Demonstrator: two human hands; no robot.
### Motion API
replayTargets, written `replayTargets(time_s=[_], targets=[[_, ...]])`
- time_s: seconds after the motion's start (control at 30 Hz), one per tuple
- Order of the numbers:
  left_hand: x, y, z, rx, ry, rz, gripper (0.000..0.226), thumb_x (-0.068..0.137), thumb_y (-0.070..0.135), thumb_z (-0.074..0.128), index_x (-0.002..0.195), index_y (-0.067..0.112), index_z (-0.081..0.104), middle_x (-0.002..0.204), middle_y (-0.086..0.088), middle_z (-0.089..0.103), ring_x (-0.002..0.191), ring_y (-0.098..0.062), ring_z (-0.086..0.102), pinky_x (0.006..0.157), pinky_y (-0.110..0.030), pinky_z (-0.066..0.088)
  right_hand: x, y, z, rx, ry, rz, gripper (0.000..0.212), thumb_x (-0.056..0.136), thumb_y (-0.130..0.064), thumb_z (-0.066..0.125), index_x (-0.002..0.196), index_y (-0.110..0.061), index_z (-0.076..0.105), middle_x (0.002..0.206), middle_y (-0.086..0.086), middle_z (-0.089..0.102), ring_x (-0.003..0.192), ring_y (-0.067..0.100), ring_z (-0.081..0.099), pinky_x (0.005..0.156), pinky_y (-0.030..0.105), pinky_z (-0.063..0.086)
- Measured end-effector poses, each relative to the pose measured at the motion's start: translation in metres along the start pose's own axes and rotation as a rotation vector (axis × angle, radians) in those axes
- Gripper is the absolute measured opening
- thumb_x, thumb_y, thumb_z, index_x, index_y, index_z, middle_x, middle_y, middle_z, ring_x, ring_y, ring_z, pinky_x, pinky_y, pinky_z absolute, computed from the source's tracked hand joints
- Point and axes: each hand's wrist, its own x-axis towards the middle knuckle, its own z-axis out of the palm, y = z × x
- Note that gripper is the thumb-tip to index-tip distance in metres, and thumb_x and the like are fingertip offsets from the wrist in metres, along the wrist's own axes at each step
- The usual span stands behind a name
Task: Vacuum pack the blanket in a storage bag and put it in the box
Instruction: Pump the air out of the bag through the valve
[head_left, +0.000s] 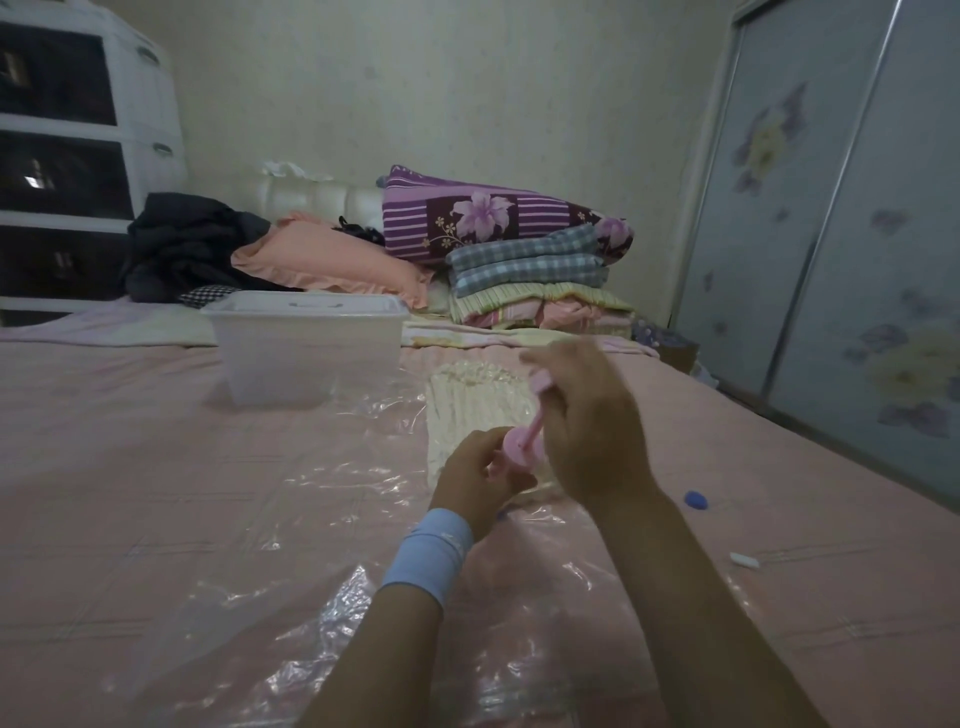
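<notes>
A clear plastic storage bag lies flat across the pink bed. A cream blanket sits wrinkled inside it near the middle. A pink hand pump stands on the bag over the blanket. My left hand, with a blue wristband, grips the pump's body. My right hand grips the pump's handle, raised on its rod and blurred. A translucent plastic box stands open behind the bag.
A blue cap and a small white piece lie on the bed to the right. Pillows, dark clothes and folded quilts pile at the headboard. White drawers stand at the left, a floral wardrobe at the right.
</notes>
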Motion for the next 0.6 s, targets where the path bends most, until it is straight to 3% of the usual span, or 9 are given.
replayTargets(time_s=[0.1,0.17,0.27,0.37,0.47,0.53,0.6], targets=[[-0.002,0.0,0.004,0.032,0.001,0.017,0.035,0.077,0.021,0.074,0.087,0.049,0.056,0.099,0.004,0.06,0.089,-0.015,0.061,0.086,-0.039,0.054,-0.029,0.013,0.018,-0.099,-0.293,0.125,0.048,0.09,-0.034,0.03,0.11,-0.016,0.068,0.105,0.001,0.063,0.09,0.019,0.058,0.074,0.03,0.047],[-0.003,-0.001,0.007,0.044,0.002,0.017,0.032,0.079,0.021,0.073,0.088,0.046,0.057,0.097,0.004,0.06,0.088,-0.015,0.061,0.086,-0.038,0.053,-0.031,0.017,0.014,-0.135,-0.34,0.124,0.041,0.09,-0.034,0.034,0.104,-0.017,0.068,0.101,0.0,0.064,0.084,0.021,0.06,0.07,0.029,0.043],[-0.003,-0.003,0.008,-0.005,0.027,0.008,0.039,0.076,0.015,0.078,0.1,0.041,0.063,0.101,0.006,0.06,0.092,-0.013,0.061,0.086,-0.035,0.053,-0.011,0.01,-0.009,-0.118,-0.197,-0.004,0.024,0.093,-0.023,0.043,0.095,-0.015,0.066,0.091,0.0,0.064,0.076,0.019,0.057,0.07,0.037,0.05],[-0.002,-0.006,0.005,-0.023,0.022,0.014,0.05,0.073,0.01,0.08,0.101,0.047,0.06,0.106,0.008,0.06,0.099,-0.012,0.059,0.089,-0.026,0.049,0.012,-0.004,-0.036,-0.104,0.058,-0.109,0.022,0.097,-0.018,0.047,0.094,-0.011,0.067,0.09,0.002,0.064,0.081,0.016,0.056,0.075,0.032,0.047],[-0.002,-0.007,0.005,0.013,0.008,0.028,0.047,0.073,0.012,0.08,0.107,0.04,0.063,0.107,0.008,0.061,0.099,-0.009,0.058,0.088,-0.022,0.048,0.019,-0.008,-0.039,-0.133,0.232,-0.142,0.018,0.098,-0.012,0.053,0.095,-0.006,0.069,0.09,0.006,0.066,0.084,0.019,0.057,0.075,0.03,0.045],[-0.003,-0.007,0.006,0.006,-0.004,0.03,0.046,0.073,0.012,0.08,0.11,0.034,0.066,0.107,0.006,0.062,0.098,-0.01,0.059,0.087,-0.021,0.049,0.007,0.0,-0.024,-0.103,0.204,-0.084,0.022,0.099,-0.013,0.048,0.096,-0.008,0.069,0.093,0.006,0.066,0.087,0.021,0.059,0.076,0.034,0.048],[-0.003,-0.005,0.008,0.025,-0.01,0.026,0.04,0.074,0.014,0.078,0.108,0.031,0.067,0.103,0.005,0.062,0.092,-0.01,0.059,0.082,-0.018,0.048,-0.016,0.01,-0.003,-0.096,-0.024,0.033,0.031,0.096,-0.022,0.039,0.1,-0.013,0.068,0.1,0.003,0.064,0.088,0.021,0.058,0.074,0.037,0.051]])
